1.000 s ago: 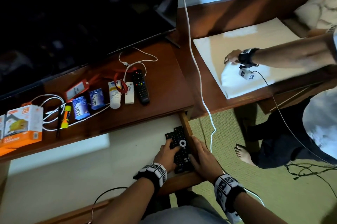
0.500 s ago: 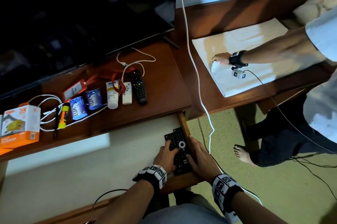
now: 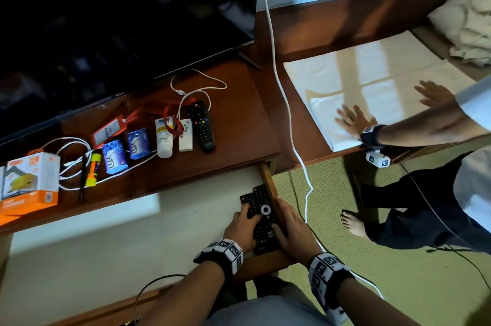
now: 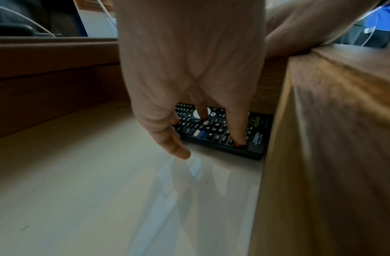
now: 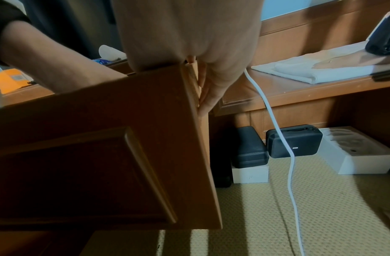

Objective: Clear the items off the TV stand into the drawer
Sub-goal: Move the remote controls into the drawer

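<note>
Head view: two black remotes lie side by side in the open drawer, lower centre of frame, tight against its right wall. Judged light, rigid, hard plastic, slightly slick; best taken across the long edges, not by the rubber keys. Left hand rests on the button face, fingers extended, nothing gripped. Right hand lies flat over the drawer's right wall just beside the remotes, fingers straight. Still on the counter, centre left: another black remote, a white remote, a tube, two soap packets, a yellow marker, an orange box, cables. Left wrist view: left hand fingers straight and spread, tips pressing the keypad of the near remote; thumb beside it, on or just above the pale drawer floor, cannot tell which. Right wrist view: right hand flat against the drawer side, fingers together and extended along the wood; drawer front fills the lower left. Remotes not visible here.
</note>
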